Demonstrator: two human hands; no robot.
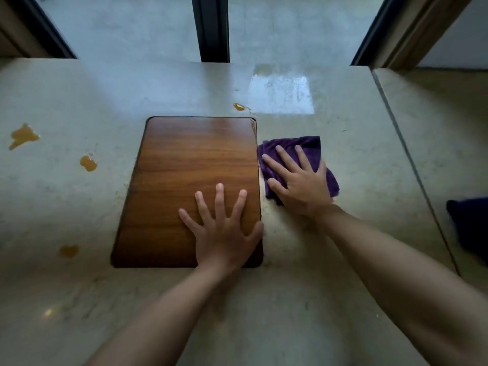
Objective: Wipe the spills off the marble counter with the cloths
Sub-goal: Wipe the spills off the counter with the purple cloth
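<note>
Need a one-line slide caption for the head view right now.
Right hand presses a purple cloth flat on the marble counter; left hand rests on the wooden board; orange spills remain.

We see a pale marble counter [343,159], smooth and polished, throwing back a bright glossy patch of window light toward one o'clock. The wooden board [184,167] at the centre shows brown grain under a soft sheen. The purple cloth [290,143] at three o'clock looks plush and matt. The orange spills [88,163] at nine o'clock gleam wetly.
</note>
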